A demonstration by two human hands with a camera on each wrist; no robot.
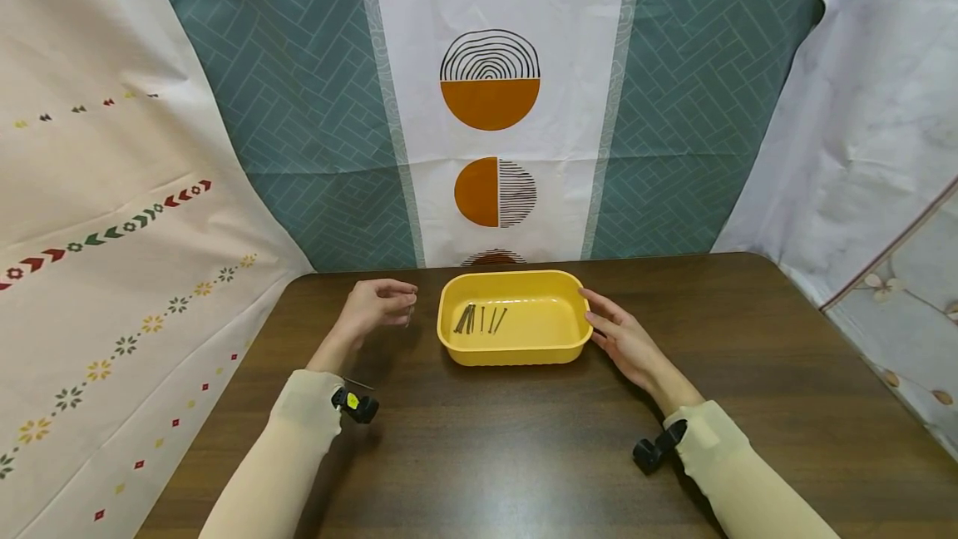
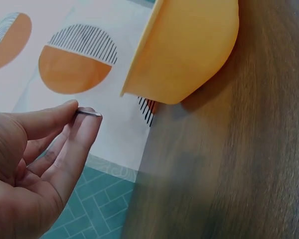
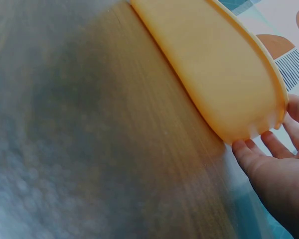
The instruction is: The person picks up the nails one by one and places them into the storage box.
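Near the left end of the yellow tray [image 1: 539, 335], my left hand [image 1: 372, 306] is raised and pinches a thin metal nail [image 2: 88, 113] between thumb and fingertips. Several dark nails [image 1: 467, 318] lie inside the tray, toward its left side; some are bunched and others lie apart. At the opposite end, my right hand [image 1: 624, 341] rests its fingers against the tray's outer wall and rim. The right wrist view shows the fingers of this hand [image 3: 279, 164] spread along the rounded end of the tray.
Another thin dark nail-like piece [image 1: 358, 383] lies on the brown wooden table [image 1: 509, 456] beside the left wrist. Patterned cloth [image 1: 494, 106] hangs behind the table's back edge, with light cloths at both sides. Each wrist bears a black camera [image 1: 649, 454].
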